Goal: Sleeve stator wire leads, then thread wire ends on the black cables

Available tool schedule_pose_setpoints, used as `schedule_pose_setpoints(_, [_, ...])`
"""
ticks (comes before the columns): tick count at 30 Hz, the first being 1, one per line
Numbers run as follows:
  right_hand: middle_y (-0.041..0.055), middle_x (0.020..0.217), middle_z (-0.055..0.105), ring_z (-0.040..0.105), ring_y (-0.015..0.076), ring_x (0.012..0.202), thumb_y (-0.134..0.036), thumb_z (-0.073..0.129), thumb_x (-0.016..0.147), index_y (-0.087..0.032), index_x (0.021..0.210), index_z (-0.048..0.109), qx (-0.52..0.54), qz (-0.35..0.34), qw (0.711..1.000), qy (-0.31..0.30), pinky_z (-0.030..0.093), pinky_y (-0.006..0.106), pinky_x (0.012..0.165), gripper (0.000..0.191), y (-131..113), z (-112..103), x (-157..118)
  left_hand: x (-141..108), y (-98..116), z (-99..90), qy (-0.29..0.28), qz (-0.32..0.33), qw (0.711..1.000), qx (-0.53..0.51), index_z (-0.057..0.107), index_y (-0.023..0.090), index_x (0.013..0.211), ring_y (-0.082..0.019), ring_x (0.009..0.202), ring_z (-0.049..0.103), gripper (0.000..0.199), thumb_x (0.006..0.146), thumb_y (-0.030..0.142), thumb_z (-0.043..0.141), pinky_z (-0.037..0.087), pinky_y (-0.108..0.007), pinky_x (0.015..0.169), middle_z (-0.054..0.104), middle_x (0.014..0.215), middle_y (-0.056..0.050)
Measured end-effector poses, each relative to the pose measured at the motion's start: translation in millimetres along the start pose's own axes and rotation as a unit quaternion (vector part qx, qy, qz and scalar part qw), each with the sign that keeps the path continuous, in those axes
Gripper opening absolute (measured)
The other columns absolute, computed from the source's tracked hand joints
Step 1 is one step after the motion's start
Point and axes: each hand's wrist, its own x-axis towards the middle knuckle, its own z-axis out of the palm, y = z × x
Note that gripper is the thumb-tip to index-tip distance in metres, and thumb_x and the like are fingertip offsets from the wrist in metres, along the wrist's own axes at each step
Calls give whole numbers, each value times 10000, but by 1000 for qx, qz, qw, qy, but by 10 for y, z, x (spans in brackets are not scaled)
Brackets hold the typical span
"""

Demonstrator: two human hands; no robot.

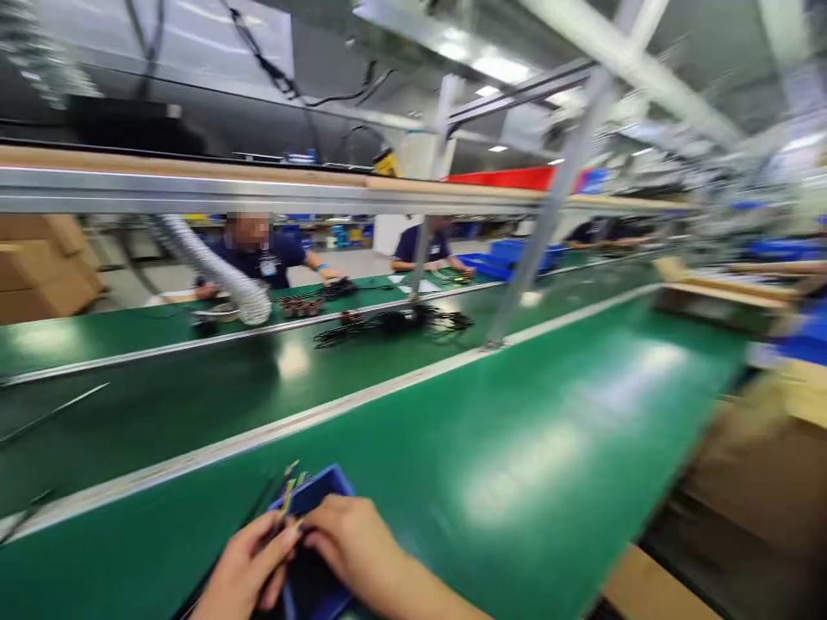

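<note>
Both of my hands are close together over a small blue bin [339, 484] on the green work surface, low in the view. My left hand [249, 564] is closed, thumb and fingers pinching thin wires [289, 492] with yellowish ends that stick up beside the bin. My right hand [352, 538] has its fingertips bent together right by the left thumb; what they hold, if anything, is too small to make out. A dark cable trails under my left hand. The bin's inside is dark and partly covered by my hands.
Bundles of black cables [401, 321] lie on the middle belt [258, 379]. Across it, people sit at a far bench with blue bins [510, 256]. A slanted metal post [539, 224] rises from the divider. Cardboard boxes [743, 474] stand at the right.
</note>
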Motion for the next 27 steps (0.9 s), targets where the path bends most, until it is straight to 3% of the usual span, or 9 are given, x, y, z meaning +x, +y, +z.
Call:
schedule_pose_setpoints(2, [37,922,777,717,167,818,-158,580,903,-203,979,738,217,88,971,41,540,245,759,181,22,14,-16,-43,-5,-54,-50,-14,998,-42,632,160,736,-39,394,354,550,654,692,742,256,-202,422,550,615,36])
schedule_pose_setpoints(5, [46,792,732,674,169,686,-312,630,871,-170,955,723,454,179,872,42,535,248,615,190,45,43,-4,-40,-10,-89,-75,-16,994,-71,591,153,756,-26,395,333,518,727,656,709,222,-197,426,508,634,53])
schedule_pose_setpoints(7, [39,746,705,648,165,656,-428,710,812,-163,939,715,531,200,822,47,526,246,582,294,38,35,3,-46,-18,-91,-77,-20,994,-77,578,154,763,-26,391,333,497,746,636,698,217,-199,422,506,638,55])
schedule_pose_setpoints(10, [31,729,698,628,148,645,-495,811,718,-166,917,731,574,212,789,62,533,250,625,393,21,-2,7,-68,-42,-84,-85,-21,993,-82,577,153,779,-24,388,343,464,765,602,695,209,-199,417,535,668,45])
schedule_pose_setpoints(13, [35,733,711,630,143,638,-511,843,680,-174,883,749,576,218,784,81,541,255,651,405,1,-23,5,-70,-83,-76,-85,-19,992,-92,579,152,775,-22,377,342,463,758,597,702,201,-202,410,534,661,47])
schedule_pose_setpoints(19, [56,723,735,661,164,618,-530,799,736,-184,867,770,553,199,802,106,562,260,612,371,-67,21,-17,-39,-142,-59,-63,-10,992,-108,561,161,744,-24,359,331,484,751,624,702,181,-207,404,500,609,61])
schedule_pose_setpoints(24, [64,714,744,698,185,630,-506,782,763,-189,859,771,504,190,819,198,592,256,618,331,-93,37,-36,-72,-95,-66,-78,-4,992,-101,576,155,764,-24,380,327,494,753,630,710,205,-201,411,504,638,55])
schedule_pose_setpoints(27, [59,709,745,710,186,630,-475,778,779,-193,844,761,483,175,830,217,595,242,611,291,-100,31,-42,-85,-73,-72,-84,-7,992,-92,583,154,774,-31,392,329,494,755,631,710,217,-198,417,480,616,63])
